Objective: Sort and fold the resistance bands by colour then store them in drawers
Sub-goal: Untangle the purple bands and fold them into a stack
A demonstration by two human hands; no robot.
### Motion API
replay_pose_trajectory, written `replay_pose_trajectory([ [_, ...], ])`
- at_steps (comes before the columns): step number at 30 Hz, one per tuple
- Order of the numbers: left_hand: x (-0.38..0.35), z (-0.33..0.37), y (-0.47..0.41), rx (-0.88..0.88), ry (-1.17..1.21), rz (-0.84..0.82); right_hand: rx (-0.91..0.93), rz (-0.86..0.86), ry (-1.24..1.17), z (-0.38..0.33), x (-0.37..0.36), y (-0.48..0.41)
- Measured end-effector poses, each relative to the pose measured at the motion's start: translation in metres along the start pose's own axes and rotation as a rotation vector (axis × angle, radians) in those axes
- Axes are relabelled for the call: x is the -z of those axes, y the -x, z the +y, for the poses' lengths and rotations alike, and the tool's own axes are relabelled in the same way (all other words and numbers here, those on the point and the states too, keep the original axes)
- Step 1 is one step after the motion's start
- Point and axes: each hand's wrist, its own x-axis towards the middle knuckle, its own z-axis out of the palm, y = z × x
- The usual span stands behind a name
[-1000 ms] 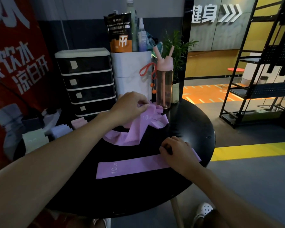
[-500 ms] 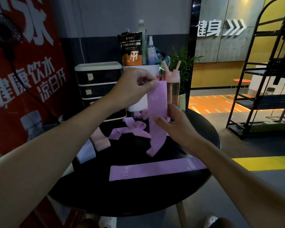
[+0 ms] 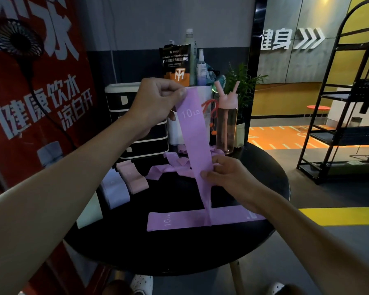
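The left hand (image 3: 156,105) pinches the purple band (image 3: 195,135) at its top; the right hand (image 3: 228,173) pinches it lower down.

Band (image 3: 197,133): lifted off pile (image 3: 175,165); now strung between left hand (image 3: 156,103) (top end) and right hand (image 3: 228,173), lower.

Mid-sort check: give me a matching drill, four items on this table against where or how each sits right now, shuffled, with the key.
Items:
1. raised band
2. flat band
3. pink band
4. bottle

States:
a. upright at the far side of the table
b. pinched by left hand and right hand
c. laid out straight near the front
d. folded, at the left

Pairs: 1-b, 2-c, 3-d, 4-a
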Motion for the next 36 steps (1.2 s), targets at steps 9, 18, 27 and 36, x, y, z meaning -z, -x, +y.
replay_pose_trajectory([
  [9,0.013,-0.024,0.012,0.135,0.158,0.118,-0.158,-0.164,0.131,0.027,0.020,0.016],
  [18,0.023,-0.074,0.066,0.280,0.233,0.297,-0.118,-0.004,0.175,0.047,0.063,0.045],
  [27,0.013,-0.105,0.147,0.384,0.069,0.213,-0.225,0.327,-0.034,0.068,0.082,0.050],
  [36,0.001,-0.132,0.190,0.369,-0.267,0.076,-0.158,0.422,0.450,0.104,0.088,0.040],
])
